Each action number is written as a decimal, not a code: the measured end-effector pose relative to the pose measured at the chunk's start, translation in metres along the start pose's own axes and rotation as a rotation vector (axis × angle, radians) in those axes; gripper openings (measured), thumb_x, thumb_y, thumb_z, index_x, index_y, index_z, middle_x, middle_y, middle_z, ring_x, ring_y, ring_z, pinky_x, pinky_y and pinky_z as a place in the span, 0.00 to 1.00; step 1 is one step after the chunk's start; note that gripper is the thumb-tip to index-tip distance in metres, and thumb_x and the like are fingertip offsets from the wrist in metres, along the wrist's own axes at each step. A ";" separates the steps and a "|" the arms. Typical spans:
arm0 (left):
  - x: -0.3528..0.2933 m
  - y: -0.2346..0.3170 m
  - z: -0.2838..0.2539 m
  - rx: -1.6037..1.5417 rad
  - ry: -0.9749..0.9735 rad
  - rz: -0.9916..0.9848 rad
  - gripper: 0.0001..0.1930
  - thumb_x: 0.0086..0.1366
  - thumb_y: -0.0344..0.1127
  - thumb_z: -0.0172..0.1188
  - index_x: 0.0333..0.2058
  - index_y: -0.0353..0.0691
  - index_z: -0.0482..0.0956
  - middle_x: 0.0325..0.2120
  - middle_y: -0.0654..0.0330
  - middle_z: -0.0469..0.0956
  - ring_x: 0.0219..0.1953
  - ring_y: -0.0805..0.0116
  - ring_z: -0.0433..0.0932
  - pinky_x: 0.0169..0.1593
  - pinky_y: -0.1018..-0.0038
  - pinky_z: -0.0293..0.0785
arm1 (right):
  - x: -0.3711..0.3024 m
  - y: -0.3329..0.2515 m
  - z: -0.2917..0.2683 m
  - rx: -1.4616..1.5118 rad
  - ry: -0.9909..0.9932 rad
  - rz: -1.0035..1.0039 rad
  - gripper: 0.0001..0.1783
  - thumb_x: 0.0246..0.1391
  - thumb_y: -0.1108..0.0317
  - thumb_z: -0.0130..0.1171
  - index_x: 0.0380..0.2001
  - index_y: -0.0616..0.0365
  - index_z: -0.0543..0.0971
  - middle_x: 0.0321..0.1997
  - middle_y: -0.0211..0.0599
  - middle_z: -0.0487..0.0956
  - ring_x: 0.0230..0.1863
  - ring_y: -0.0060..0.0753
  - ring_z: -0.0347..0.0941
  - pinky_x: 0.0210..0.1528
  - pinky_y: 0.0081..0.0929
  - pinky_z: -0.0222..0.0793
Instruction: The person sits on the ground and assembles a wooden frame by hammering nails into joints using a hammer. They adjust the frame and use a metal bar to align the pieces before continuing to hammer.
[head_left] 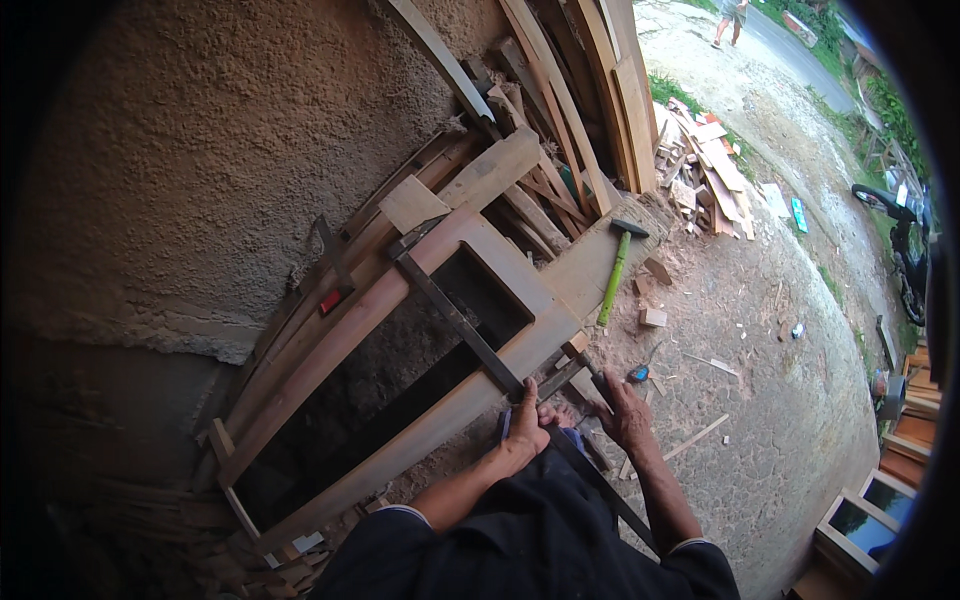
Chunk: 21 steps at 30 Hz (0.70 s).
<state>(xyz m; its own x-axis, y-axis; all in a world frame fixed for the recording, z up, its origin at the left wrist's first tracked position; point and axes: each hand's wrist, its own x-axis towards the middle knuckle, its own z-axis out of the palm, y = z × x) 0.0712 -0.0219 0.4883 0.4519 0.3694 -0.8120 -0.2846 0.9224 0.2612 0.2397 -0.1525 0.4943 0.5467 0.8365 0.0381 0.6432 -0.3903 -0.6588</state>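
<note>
A wooden frame (405, 448), like a door or window frame with openings, lies slantwise in front of me. Across it runs the dark metal bar of a bar clamp (455, 317), hooked over the far rail and extending past the near rail towards my body. My left hand (524, 428) is closed round the bar just off the near rail, thumb pointing up along it. Beside it, my right hand (628, 416) wraps the clamp's dark screw handle. A small wood block (575, 344) sits between the screw end and the frame's edge.
A green-handled hammer (613, 275) rests on a board right of the frame. A blue tape measure (638, 373) and offcuts lie on the ground. A rough wall (230, 150) bounds the left, planks (600, 90) lean behind. Beyond are a scrap pile (710, 170), a motorbike (905, 245) and a distant person.
</note>
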 end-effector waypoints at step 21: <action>0.109 0.386 0.095 1.875 0.654 1.517 0.34 0.69 0.53 0.56 0.64 0.35 0.63 0.64 0.48 0.65 0.66 0.47 0.62 0.68 0.51 0.56 | 0.019 -0.044 -0.003 -0.134 -0.160 0.261 0.25 0.63 0.60 0.58 0.60 0.55 0.68 0.47 0.55 0.80 0.46 0.60 0.79 0.44 0.51 0.74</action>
<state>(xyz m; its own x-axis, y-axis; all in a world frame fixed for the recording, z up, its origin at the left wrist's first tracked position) 0.0908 0.3854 0.5500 0.4527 0.8155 0.3607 0.8101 -0.5452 0.2158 0.2234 -0.1202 0.5260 0.6179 0.7472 -0.2447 0.5628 -0.6377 -0.5260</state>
